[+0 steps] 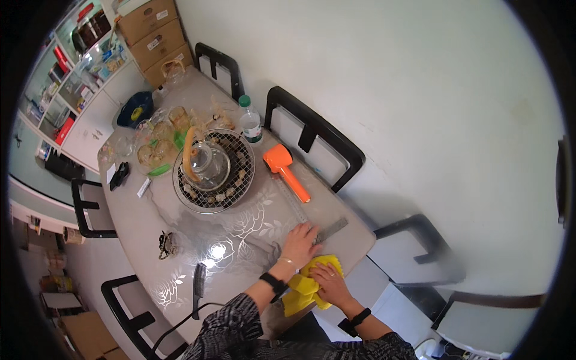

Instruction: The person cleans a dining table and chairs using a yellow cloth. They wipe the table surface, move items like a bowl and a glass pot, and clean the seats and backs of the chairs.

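Note:
My left hand (pixel 300 243) lies palm down near the table's front corner, its fingers over the meeting point of a graduated ruler arm (pixel 292 202) and a wider grey metal arm (pixel 334 228). Together they look like an L-shaped try square, though the corner is hidden under my fingers. Whether I grip it or only touch it is unclear. A bunched yellow cloth (pixel 299 297) lies at the table edge, partly hanging over, and my right hand (pixel 332 282) holds it from above. Beyond the ruler rests an orange handheld fan or dryer (pixel 288 171).
A glass kettle (pixel 211 168) stands on a round wire grill (pixel 243 180). Nearby are a green-capped bottle (pixel 250 123), amber glass cups (pixel 179 118) and a dark blue bowl (pixel 128 118). A black comb (pixel 198 283) lies left. Chairs (pixel 310 130) surround the table (pixel 148 234).

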`<action>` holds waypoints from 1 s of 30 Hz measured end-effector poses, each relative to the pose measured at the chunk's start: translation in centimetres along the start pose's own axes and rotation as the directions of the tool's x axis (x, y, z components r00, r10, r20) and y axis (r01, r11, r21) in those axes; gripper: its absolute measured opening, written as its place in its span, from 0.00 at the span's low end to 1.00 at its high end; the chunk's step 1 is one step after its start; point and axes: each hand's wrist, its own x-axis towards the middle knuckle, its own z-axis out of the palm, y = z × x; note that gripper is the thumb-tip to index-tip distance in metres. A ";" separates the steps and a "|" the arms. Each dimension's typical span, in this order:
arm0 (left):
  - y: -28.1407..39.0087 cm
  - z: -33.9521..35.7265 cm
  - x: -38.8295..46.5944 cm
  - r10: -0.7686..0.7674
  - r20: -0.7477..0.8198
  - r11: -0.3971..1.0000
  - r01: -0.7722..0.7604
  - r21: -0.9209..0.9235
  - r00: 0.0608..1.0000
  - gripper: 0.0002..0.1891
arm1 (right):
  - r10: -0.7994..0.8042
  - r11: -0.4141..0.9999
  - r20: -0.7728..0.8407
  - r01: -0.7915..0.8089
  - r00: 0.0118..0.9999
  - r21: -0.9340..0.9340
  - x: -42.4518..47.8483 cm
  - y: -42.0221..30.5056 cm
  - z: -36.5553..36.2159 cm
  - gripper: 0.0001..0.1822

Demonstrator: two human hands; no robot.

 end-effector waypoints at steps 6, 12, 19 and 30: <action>-0.9 -0.3 0.3 0.010 0.155 0.971 -0.047 0.234 0.988 0.24 | 0.064 0.997 -0.018 -0.063 0.998 0.036 0.4 0.9 -0.6 0.24; -5.3 -7.8 -13.9 -0.102 0.297 0.953 0.008 0.301 0.949 0.24 | 0.068 0.997 -0.022 -0.067 0.997 0.037 2.3 0.8 -0.9 0.22; -6.5 -10.5 -25.7 -0.338 0.254 0.920 0.261 0.294 0.906 0.20 | -0.019 0.998 -0.208 0.007 0.978 -0.060 20.3 -0.1 2.6 0.27; -4.3 -9.2 -30.3 -0.448 -0.187 0.880 0.468 0.082 0.874 0.20 | -0.361 0.889 0.298 0.228 0.884 0.398 15.2 -9.6 6.5 0.28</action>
